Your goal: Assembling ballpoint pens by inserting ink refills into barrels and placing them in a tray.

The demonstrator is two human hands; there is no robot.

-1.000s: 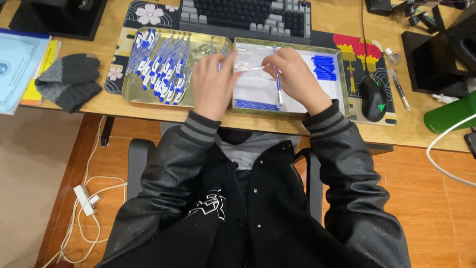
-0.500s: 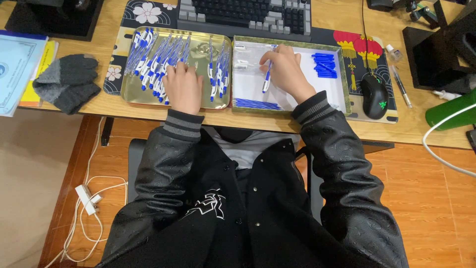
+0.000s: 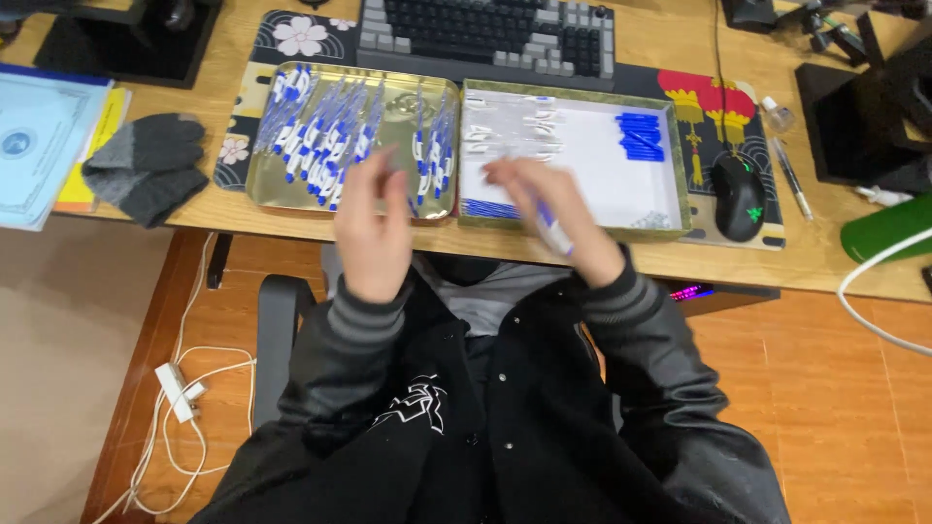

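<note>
My left hand is raised in front of the gold tray, which holds several assembled blue-and-white pens; its fingers are apart and blurred, and I see nothing in them. My right hand hovers over the near edge of the second tray and grips a white pen with a blue end. In that tray lie clear pen barrels, blue caps and blue refills on white paper.
A keyboard sits behind the trays. A black mouse lies to the right, grey gloves and papers to the left. A green bottle is at the right edge. Cables lie on the floor.
My left hand has lifted off the gold tray and drawn back toward me. My right hand has pulled back from the second tray's middle to its near edge, still holding a pen.
</note>
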